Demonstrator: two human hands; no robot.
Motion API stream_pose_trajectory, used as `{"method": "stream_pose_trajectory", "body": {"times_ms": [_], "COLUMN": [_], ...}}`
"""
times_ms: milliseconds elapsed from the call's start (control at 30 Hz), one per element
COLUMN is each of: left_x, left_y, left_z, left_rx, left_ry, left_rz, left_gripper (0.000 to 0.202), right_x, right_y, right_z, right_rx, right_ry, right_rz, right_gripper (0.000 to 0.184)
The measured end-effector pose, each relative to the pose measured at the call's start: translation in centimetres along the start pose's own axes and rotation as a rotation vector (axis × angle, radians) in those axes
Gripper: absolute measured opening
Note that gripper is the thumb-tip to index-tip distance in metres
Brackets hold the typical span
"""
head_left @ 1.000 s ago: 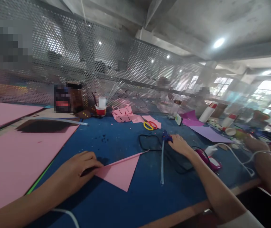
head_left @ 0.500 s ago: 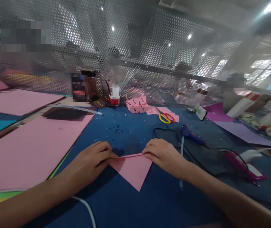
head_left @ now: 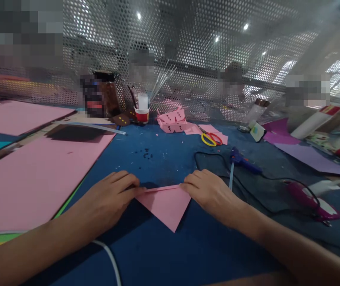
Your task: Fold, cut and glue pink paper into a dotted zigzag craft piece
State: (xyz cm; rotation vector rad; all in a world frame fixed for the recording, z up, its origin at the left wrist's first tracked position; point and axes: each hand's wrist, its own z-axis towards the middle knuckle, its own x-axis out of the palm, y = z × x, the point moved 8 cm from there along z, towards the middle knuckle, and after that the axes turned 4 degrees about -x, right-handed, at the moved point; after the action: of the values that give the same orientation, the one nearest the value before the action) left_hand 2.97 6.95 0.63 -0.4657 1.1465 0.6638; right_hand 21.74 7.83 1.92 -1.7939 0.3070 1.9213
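From where I sit, I have both bare hands in view, set side by side over the blue counter (head_left: 164, 258). My left hand (head_left: 114, 198) pinches the left corner of a small pink paper triangle (head_left: 168, 206) between thumb and fingers, and my right hand (head_left: 208, 194) grips its right corner the same way. The paper lies between the two hands, its narrow folded strip (head_left: 164, 188) along the far edge, one point aimed back toward me.

Just beyond and to the right of my right hand I see a blue glue gun (head_left: 244, 162) with a translucent glue stick (head_left: 231, 177) by its nozzle end and a thin black cord (head_left: 272, 178) trailing off. Farther right of that hand lies a magenta and white device (head_left: 315, 202). Past the hands, tiny black scraps (head_left: 146, 153) are scattered, with scissors with one yellow and one red handle (head_left: 208, 140) beyond the right hand, resting by flat pink paper pieces. Left of the scissors stands a folded pink paper form with black dots (head_left: 172, 121), then a red and white cup (head_left: 142, 115). To the left of my left hand spreads a large pink sheet (head_left: 39, 178); nearer me, a white cable (head_left: 112, 256) curves along the counter.
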Motion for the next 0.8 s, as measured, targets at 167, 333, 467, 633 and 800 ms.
{"method": "stream_pose_trajectory", "body": {"times_ms": [167,333,467,633,800], "left_x": [0.7,0.2,0.0,0.0,0.3], "left_y": [-0.9,-1.9,-2.1,-2.0,-2.0], "left_z": [-0.6,-0.5,-0.3,0.0,0.4], "left_rx": [0.072,0.09,0.092,0.076,0.074], "left_ry": [0.032,0.051,0.096,0.128,0.158], "left_rz": [0.143,0.198,0.219,0.24,0.229], "left_gripper": [0.035,0.036,0.036,0.045,0.047], "right_x": [-0.1,0.1,0.0,-0.1,-0.1], "right_y": [0.2,-0.2,-0.5,-0.7,-0.7], "right_z": [-0.2,-0.3,-0.2,-0.1,-0.1], "right_rx": [-0.005,0.031,0.061,0.084,0.089], "right_ry": [0.02,0.005,-0.018,-0.031,-0.034], "right_rz": [0.001,0.068,0.112,0.127,0.126], "right_gripper": [0.024,0.021,0.017,0.018,0.019]}}
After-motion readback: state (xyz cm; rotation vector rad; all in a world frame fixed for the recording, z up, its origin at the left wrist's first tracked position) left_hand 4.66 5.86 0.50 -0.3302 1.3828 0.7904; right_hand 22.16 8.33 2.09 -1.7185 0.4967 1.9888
